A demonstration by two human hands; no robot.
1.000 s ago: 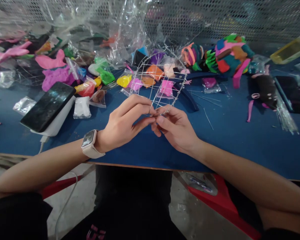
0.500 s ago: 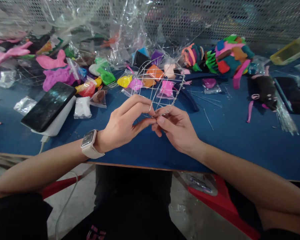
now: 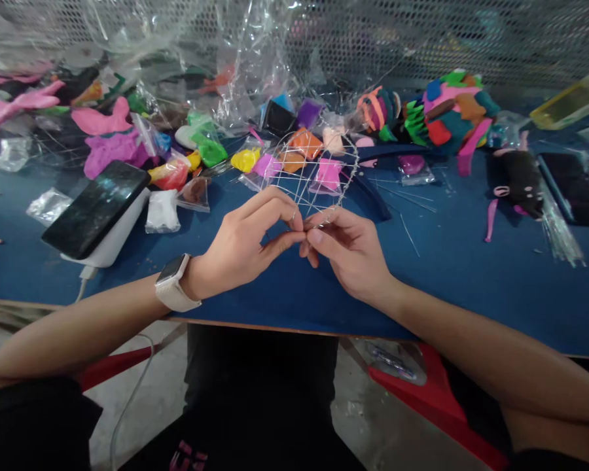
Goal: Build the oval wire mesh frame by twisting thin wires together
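Between my hands is a rounded wire frame (image 3: 349, 182), a loop of twisted silvery wire crossed by a grid of thin wires. My left hand (image 3: 258, 235), with a pale-strapped watch (image 3: 175, 282) on its wrist, pinches the near edge of the frame between thumb and fingertips. Meeting it there, my right hand (image 3: 351, 248) also grips the near rim, thumb on top and fingers curled beneath. The fingertips of both hands almost touch and hide the wire ends. Beyond the frame lie packets of clay, among them an orange one (image 3: 304, 142) and a pink one (image 3: 328, 174).
A phone (image 3: 95, 206) rests on a white cabled block at left. Purple clay (image 3: 115, 152) and clear wrappers crowd the back. A dark-handled tool (image 3: 370, 196) and loose wires lie beyond my right hand. Further right are a multicoloured clay model (image 3: 459, 108) and a wire bundle (image 3: 562, 232).
The wire frame has tilted lower, its far rim dropping and shifting slightly left. Both hands keep their pinch at nearly the same spot.
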